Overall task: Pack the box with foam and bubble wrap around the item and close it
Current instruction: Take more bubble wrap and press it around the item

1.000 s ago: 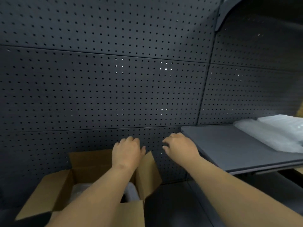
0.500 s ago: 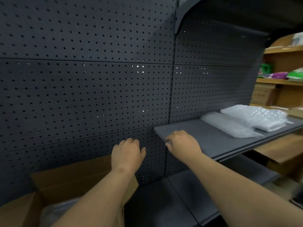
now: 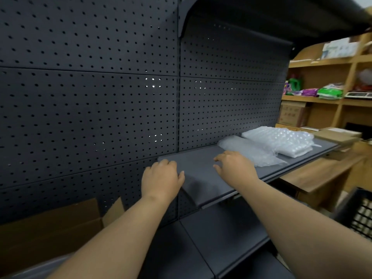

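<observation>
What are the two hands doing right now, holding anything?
Left hand: open, fingers loosely curled, holding nothing.
Right hand: open, fingers reaching over the shelf toward the bubble wrap, holding nothing.

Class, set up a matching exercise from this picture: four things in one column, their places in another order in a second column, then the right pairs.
Things:
1. cardboard box
2. bubble wrap
3. right hand
4. black crate

Places:
A. far end of the grey shelf
B. right edge, low
C. lower left, below the pegboard
D. over the shelf, just short of the wrap

Pairs: 1-C, 2-A, 3-D, 4-B
</observation>
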`<act>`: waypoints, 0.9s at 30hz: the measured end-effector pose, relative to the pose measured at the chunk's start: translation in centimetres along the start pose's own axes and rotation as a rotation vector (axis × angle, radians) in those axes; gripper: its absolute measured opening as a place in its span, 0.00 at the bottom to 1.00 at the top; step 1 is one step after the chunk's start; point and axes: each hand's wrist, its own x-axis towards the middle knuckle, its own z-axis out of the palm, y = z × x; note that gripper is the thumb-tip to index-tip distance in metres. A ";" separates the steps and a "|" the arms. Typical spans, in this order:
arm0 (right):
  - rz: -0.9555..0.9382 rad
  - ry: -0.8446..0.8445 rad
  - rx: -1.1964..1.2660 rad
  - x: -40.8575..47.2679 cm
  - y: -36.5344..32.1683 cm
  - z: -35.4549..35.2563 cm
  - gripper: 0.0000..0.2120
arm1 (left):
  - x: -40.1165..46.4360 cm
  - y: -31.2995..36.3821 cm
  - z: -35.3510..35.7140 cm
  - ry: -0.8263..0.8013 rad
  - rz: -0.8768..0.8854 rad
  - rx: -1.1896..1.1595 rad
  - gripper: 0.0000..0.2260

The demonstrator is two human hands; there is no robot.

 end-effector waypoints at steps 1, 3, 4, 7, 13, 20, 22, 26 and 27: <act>0.011 0.001 0.003 0.4 1.0 -0.1 0.17 | 0.7 0.9 0.2 0.000 0.001 -0.004 0.18; 0.027 -0.006 0.006 1.2 3.3 -0.3 0.18 | 2.2 3.0 0.7 -0.004 0.003 -0.017 0.19; 0.031 -0.008 0.006 1.6 4.4 -0.3 0.18 | 2.9 4.1 1.0 -0.003 0.004 -0.023 0.18; 0.051 -0.004 0.017 3.0 8.3 -0.4 0.18 | 5.3 7.5 1.8 -0.002 0.002 -0.030 0.18; 0.104 0.007 0.035 5.4 15.8 0.0 0.18 | 8.6 13.4 4.1 -0.018 -0.024 -0.028 0.17; 0.127 -0.039 0.093 6.9 19.7 1.7 0.22 | 10.7 17.3 6.4 -0.050 -0.043 -0.014 0.17; 0.122 -0.083 0.102 7.3 19.8 2.5 0.26 | 11.1 17.8 6.8 -0.057 -0.042 -0.018 0.17; 0.124 -0.201 0.115 8.1 19.3 4.0 0.34 | 12.0 18.5 7.6 -0.067 -0.037 -0.007 0.16; 0.137 -0.235 0.113 8.2 19.2 4.2 0.36 | 12.1 18.5 7.7 -0.070 -0.035 -0.003 0.16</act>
